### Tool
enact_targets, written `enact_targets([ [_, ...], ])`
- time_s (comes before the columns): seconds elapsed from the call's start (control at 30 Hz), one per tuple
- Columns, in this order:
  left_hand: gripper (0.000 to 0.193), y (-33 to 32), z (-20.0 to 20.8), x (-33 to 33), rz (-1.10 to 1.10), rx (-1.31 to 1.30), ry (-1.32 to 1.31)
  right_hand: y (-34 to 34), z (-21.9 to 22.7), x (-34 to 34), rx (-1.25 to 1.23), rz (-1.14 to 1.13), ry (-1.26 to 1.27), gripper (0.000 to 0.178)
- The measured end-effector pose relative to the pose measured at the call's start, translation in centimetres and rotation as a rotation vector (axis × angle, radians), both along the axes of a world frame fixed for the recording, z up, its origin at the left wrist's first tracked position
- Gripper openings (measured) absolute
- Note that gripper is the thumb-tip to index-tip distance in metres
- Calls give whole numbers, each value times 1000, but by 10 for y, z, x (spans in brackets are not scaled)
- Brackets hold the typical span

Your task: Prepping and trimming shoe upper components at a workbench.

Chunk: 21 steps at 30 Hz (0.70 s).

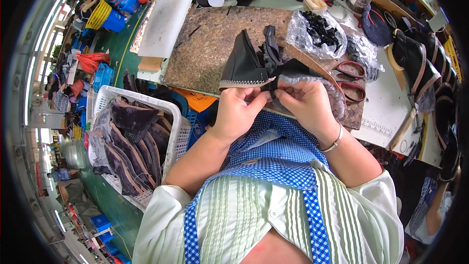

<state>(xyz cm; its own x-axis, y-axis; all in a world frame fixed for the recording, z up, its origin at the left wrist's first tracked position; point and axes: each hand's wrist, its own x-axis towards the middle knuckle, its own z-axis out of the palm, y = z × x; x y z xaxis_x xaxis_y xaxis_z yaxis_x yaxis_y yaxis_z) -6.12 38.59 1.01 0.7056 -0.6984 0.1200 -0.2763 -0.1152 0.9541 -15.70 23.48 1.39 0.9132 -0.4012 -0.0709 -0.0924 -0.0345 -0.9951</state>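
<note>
A black boot upper with grey fur lining and pale zigzag stitching along its edge lies in front of me. My left hand pinches its near edge between thumb and fingers. Close beside it, my right hand is closed on the same piece, next to the grey fur. A short black strap-like bit shows between the fingertips of both hands. Exactly what the fingertips press on is partly hidden.
Under the work lies a worn brown board. Red-handled scissors and a plastic bag of small black parts are to the right. A white basket of dark fur-lined pieces stands at left. More black uppers line the right side.
</note>
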Motion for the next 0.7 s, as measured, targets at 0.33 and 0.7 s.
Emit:
enact_targets([
  [0.33, 16, -2, 12, -7, -105, 106, -461, 1, 31, -22, -1457, 125, -413, 25],
  [0.7, 14, 5, -6, -23, -317, 126, -208, -96, 43, 64, -1105, 133, 76, 18],
])
